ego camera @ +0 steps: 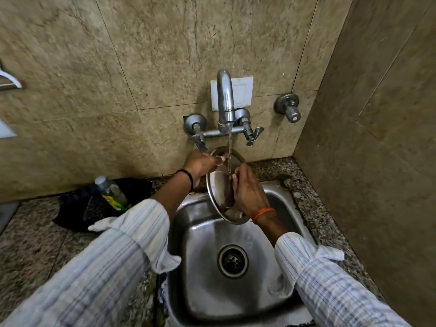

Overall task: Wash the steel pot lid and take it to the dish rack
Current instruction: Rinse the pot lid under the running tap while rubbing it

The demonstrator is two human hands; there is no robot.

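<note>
The round steel pot lid (218, 190) is held almost upright over the back of the sink, its inner face toward me. Water runs from the tap (225, 100) onto it. My left hand (201, 165) grips the lid's upper left rim. My right hand (247, 192) lies flat against the lid's face and covers its right side. No dish rack is in view.
The steel sink (205, 267) with its drain (233, 261) lies below my hands. A dish soap bottle (113, 193) lies on a black cloth (77, 208) on the speckled counter to the left. A second valve (289, 107) sticks out of the wall at right. A side wall closes in on the right.
</note>
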